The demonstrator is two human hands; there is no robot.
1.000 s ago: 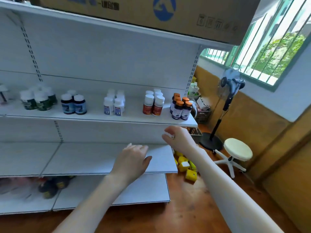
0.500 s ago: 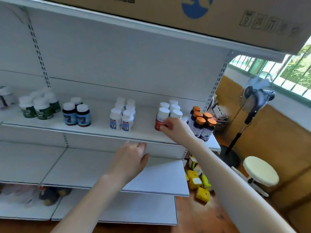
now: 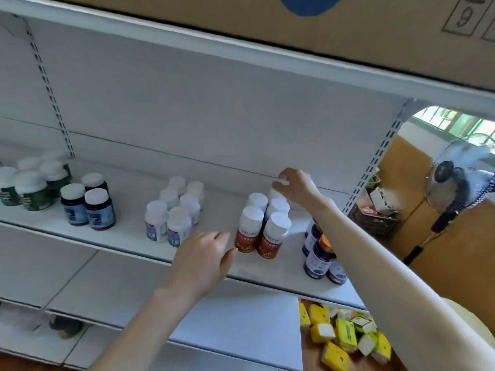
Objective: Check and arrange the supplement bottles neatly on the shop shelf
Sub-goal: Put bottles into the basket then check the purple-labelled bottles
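Middle shelf (image 3: 128, 236), white, with five clusters of capped bottles. Contents hidden behind opaque walls and caps.

From left:
- green-label bottles (image 3: 29, 190)
- dark blue-label bottles (image 3: 89, 210)
- pale-label white bottles (image 3: 174, 215)
- red-label bottles (image 3: 250, 231)
- orange-capped dark bottles (image 3: 318, 257), partly behind the right forearm

Right hand (image 3: 297, 184) over the red-label cluster, fingers curled on the white cap of the rear red-label bottle (image 3: 276, 194) at the back of that cluster. Lifted or standing: cannot tell.

Left hand (image 3: 203, 253) released, fingers loose, holding nothing. Thumb just beside the front-left red label; contact not discernible.

Above: cardboard box (image 3: 348, 36). Past the shelf end: dark crate (image 3: 375, 220) holding cartons and packets. On the floor below: yellow packs (image 3: 340, 336) in a loose heap.
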